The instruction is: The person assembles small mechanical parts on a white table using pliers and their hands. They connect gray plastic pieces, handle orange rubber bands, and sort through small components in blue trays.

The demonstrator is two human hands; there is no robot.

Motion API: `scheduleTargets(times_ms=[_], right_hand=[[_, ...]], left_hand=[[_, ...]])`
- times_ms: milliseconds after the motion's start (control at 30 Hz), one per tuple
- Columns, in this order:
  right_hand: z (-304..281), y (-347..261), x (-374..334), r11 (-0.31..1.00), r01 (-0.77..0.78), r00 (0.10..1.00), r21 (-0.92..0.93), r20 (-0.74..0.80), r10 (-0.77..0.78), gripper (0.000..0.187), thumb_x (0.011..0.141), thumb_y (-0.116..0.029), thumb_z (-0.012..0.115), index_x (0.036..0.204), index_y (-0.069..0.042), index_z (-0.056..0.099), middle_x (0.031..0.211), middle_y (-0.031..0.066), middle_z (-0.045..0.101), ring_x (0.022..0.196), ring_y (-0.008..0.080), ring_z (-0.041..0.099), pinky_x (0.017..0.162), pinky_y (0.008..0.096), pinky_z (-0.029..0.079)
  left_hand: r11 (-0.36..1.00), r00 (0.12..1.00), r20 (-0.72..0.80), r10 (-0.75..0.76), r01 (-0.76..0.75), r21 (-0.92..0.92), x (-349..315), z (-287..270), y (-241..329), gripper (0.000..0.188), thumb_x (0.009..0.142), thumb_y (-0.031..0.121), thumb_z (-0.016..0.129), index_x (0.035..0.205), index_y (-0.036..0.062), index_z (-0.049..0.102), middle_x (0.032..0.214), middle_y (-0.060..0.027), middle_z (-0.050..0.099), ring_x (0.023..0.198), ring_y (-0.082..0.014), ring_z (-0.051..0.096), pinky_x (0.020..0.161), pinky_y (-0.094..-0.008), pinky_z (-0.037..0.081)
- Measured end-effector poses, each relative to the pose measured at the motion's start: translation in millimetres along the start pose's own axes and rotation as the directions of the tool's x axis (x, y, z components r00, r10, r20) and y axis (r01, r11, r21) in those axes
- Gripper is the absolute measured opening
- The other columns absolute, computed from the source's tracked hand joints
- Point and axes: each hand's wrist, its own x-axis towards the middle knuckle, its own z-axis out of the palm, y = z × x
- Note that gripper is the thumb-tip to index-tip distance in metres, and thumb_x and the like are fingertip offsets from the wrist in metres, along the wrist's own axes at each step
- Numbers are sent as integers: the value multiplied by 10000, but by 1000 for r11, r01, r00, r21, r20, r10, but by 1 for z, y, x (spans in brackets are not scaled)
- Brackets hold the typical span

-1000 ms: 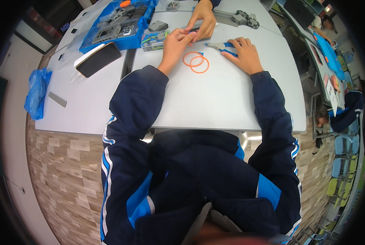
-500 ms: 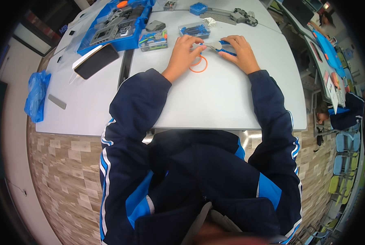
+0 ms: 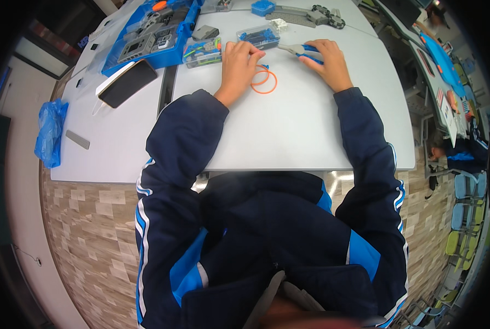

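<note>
My right hand [image 3: 332, 64] is wrapped around the blue handles of a pair of pliers [image 3: 293, 49], whose pale jaws point left, towards my other hand. A gap separates the jaws from my left hand [image 3: 237, 68]. The left fingers are bent and drawn together with the thumb; whatever they may pinch is hidden. Close beside the left fingertips, two thin orange rings [image 3: 270, 92] lie overlapping on the white table. A small blue piece [image 3: 266, 67] shows at their upper edge, too small to name.
Beyond my hands stand a clear box of blue parts [image 3: 260, 36] and a clear box of coloured parts [image 3: 201, 53]. A blue tray [image 3: 146, 60] of grey components is at the far left, with a phone [image 3: 129, 84] before it. A grey beam assembly [image 3: 300, 17] lies at the back.
The pliers have come away from my left fingers, moving slightly up and right. My left hand has shifted a little left, and a small blue piece now shows beside the rings.
</note>
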Motion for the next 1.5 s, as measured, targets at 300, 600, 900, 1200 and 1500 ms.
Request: scheduleTargets(times_ms=[300,600,900,1200,1500], right_hand=[[-6,-19,0,966,64,988,-251,-119,-96,384,822,-377,774,1135,-160,717,1081,30,655,1050,248,576,858,386,462],[29,-65,19,861,-75,966,503,252,-63,261,866,-152,738,1119,-87,741,1009,74,666,906,222,644,806,322,527],[44,-66,33,898,67,974,435,167,-154,133,832,-96,712,952,-48,741,928,125,697,830,321,679,762,373,549],[27,-73,37,960,-93,952,266,305,8,180,745,-51,696,910,22,695,813,141,711,685,219,676,669,323,544],[38,-69,28,-487,-486,689,726,661,297,185,884,-64,654,1020,48,596,940,73,611,789,139,571,716,217,504]], left_hand=[[1000,1000,13,-1,1,9,-1,6,3,102,814,218,767,807,117,762,828,3,679,937,-240,499,836,-368,397],[980,985,-116,-126,105,-166,3,4,-3,125,832,217,773,864,96,770,822,-10,688,878,-180,536,798,-319,434],[980,983,-151,-101,72,-186,5,3,0,108,830,200,774,847,94,761,815,-2,681,847,-171,533,776,-316,432],[947,973,-145,-180,131,-293,7,0,10,103,815,184,786,840,92,745,819,-15,659,857,-198,533,762,-334,440],[952,971,-212,-111,43,-302,5,5,20,102,844,187,771,897,102,754,813,10,647,783,-134,527,655,-287,383]])
